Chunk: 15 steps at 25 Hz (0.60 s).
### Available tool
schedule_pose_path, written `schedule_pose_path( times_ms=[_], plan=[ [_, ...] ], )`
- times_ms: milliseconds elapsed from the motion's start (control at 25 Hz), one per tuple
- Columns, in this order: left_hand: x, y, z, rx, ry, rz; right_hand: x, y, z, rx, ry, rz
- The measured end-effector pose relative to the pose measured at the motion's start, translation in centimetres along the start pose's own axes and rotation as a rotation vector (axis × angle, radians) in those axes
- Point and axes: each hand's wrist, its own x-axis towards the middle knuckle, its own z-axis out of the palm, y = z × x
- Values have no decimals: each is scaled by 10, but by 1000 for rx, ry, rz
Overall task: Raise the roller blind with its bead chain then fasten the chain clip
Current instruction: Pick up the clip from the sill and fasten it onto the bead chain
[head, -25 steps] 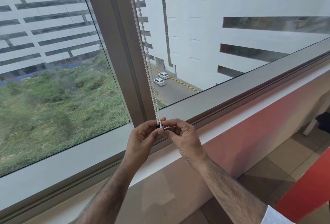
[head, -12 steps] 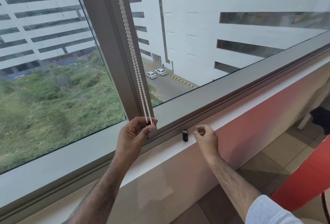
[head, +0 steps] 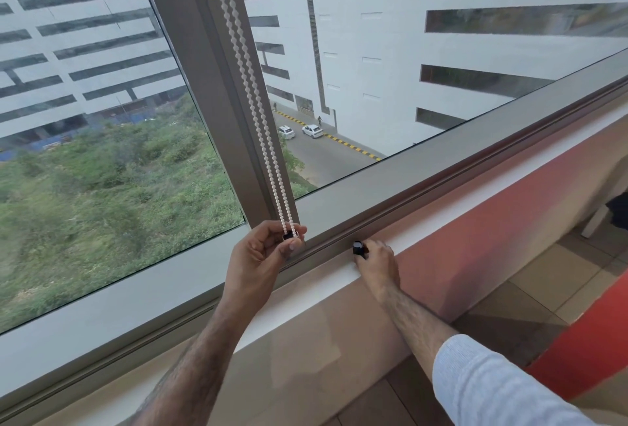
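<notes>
- Pinching the bottom of the bead chain [head: 258,109], the left hand [head: 261,255] grips a dark clip piece [head: 289,237]; losing that pinch would drop the loop.
- The chain's long axis runs steeply up-left along the window frame [head: 204,85].
- The right hand [head: 375,260] closes on a small black part [head: 359,249] on the sill [head: 441,221]; a fumble could knock it off.

A large window [head: 102,153] with a grey frame [head: 217,92] is seen above a white sill [head: 441,232], a red wall [head: 492,208] and a tiled floor [head: 530,293]; daylight is cast.
</notes>
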Motion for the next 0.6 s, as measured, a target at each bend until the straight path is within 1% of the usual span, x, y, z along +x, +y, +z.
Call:
schedule_pose_path(
  times_ms=[80,160,240,440,600],
  plan=[
    [-2,1,0,-7,0,-7,-2,-1,-1,60,-11,12],
    [-4,4,0,-12,8,-20,-11,-9,-6,240,-41,25],
    [-4,6,-2,-22,16,-23,-29,-29,-14,402,-58,2],
    [-3,6,-4,-40,6,-23,-87,-74,-38,601,-163,-245],
    [-1,5,1,-86,-45,-46,-101,-93,-45,625,-136,-332]
  ],
)
